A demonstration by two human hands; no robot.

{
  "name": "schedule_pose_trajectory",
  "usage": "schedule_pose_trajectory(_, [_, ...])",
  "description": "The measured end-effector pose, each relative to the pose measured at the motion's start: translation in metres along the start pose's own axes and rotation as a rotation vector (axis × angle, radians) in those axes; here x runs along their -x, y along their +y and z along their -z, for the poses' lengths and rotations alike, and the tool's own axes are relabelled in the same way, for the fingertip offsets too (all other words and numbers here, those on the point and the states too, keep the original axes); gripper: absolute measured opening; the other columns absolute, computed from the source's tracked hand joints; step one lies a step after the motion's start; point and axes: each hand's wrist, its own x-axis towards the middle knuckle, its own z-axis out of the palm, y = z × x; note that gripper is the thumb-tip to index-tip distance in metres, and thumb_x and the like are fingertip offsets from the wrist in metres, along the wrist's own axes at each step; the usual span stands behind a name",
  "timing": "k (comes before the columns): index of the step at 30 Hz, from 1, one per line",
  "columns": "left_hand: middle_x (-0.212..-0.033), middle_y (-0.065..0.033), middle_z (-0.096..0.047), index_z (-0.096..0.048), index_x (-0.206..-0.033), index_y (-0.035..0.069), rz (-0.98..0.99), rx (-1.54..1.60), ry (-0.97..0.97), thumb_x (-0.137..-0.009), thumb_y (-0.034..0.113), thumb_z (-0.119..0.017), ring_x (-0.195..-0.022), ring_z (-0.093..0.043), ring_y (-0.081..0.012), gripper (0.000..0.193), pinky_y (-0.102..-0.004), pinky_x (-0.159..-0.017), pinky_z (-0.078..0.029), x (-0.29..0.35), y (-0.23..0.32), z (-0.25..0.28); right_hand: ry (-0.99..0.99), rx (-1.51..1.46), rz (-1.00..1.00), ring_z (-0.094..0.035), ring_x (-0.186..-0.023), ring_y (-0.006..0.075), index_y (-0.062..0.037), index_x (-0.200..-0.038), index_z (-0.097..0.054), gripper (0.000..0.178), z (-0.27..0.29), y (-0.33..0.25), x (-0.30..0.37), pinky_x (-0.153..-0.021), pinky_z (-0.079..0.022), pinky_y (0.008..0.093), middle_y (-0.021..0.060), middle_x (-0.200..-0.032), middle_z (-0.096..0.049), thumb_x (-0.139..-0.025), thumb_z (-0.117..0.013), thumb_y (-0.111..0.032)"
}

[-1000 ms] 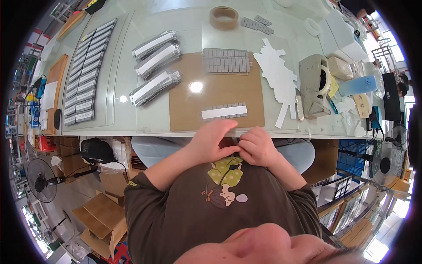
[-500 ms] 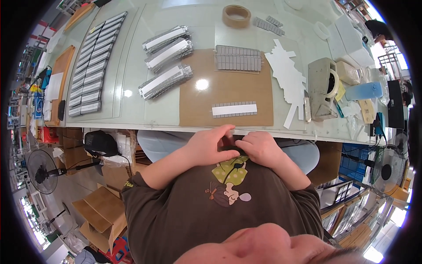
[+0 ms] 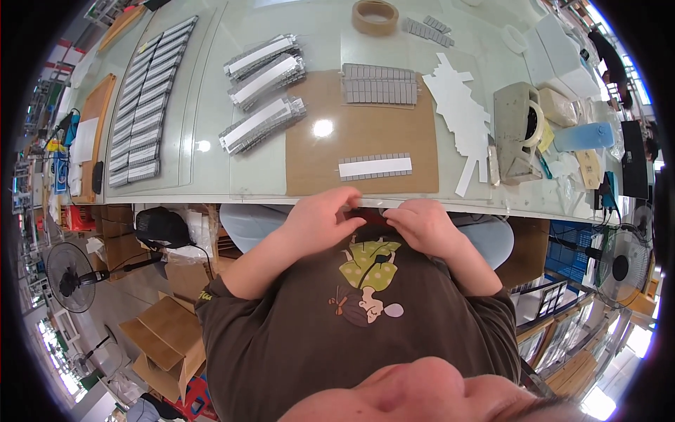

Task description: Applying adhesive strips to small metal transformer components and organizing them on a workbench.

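My left hand is just off the table's front edge, its thumb apart from its curved fingers, with nothing plainly held. Across from it, the fingers of my right hand are pressed together near the tips. A small, pale, see-through piece shows between the hands; its kind is unclear, and I cannot make out what the right fingers pinch. Beyond the hands, a grey segmented strip with a white band along it lies on a brown board. Farther back on that board sits a block of grey segmented strips.
Stacked grey-and-white strips lie left of the board, with long rows of them farther left. White paper strips are piled at right, beside a tape dispenser. A tape roll stands at the back.
My hands have moved slightly apart, the left one toward the left and the right one toward the right. A pale see-through piece now shows between them. The strips on the table stay put.
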Motion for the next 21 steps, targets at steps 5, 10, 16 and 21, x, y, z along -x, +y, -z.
schedule_pose_trajectory(5, [-0.109, -0.0065, -0.073, -0.070, -0.118, 0.008, -0.475, -0.131, 0.419, -0.082, 0.020, -0.086, -0.092, -0.071, -0.0264, 0.042, -0.0384, -0.079, -0.057, -0.013, 0.015, -0.003, -0.038, -0.166, -0.023, -0.069, -0.077, 0.0322, -0.0065, -0.103, -0.070, 0.014, 0.002, -0.003, -0.002, -0.066, -0.054, 0.0437, 0.0104, -0.083, -0.071, -0.090, -0.073, -0.011])
schedule_pose_trajectory(10, [-0.103, -0.0082, -0.072, -0.071, -0.108, 0.009, -0.584, -0.270, 0.093, -0.085, 0.019, -0.082, -0.092, -0.069, -0.0293, 0.027, -0.0394, -0.077, -0.056, -0.013, -0.006, -0.001, -0.096, -0.192, 0.000, -0.070, -0.078, 0.0324, -0.0063, -0.103, -0.071, 0.014, 0.000, -0.006, -0.004, -0.068, -0.054, 0.0443, 0.0110, -0.084, -0.071, -0.090, -0.073, -0.012])
schedule_pose_trajectory(16, [-0.090, -0.0089, -0.070, -0.069, -0.096, 0.007, -0.384, -0.220, 0.138, -0.094, 0.017, -0.073, -0.083, -0.067, -0.0326, 0.012, -0.0409, -0.072, -0.054, -0.010, -0.004, -0.010, -0.013, -0.100, -0.150, -0.069, -0.080, 0.0341, -0.0059, -0.111, -0.073, 0.019, -0.011, 0.001, 0.001, -0.069, -0.054, 0.0440, 0.0129, -0.085, -0.071, -0.093, -0.072, -0.012])
schedule_pose_trajectory(21, [-0.086, -0.0124, -0.070, -0.069, -0.099, 0.006, -0.238, -0.128, 0.157, -0.097, 0.018, -0.068, -0.079, -0.068, -0.0354, 0.013, -0.0428, -0.070, -0.054, -0.026, -0.002, -0.005, 0.282, -0.360, -0.642, -0.068, -0.069, 0.0171, 0.0007, -0.103, -0.076, 0.018, -0.013, 0.003, -0.005, -0.065, -0.053, 0.0336, 0.0090, -0.082, -0.075, -0.096, -0.076, -0.016])
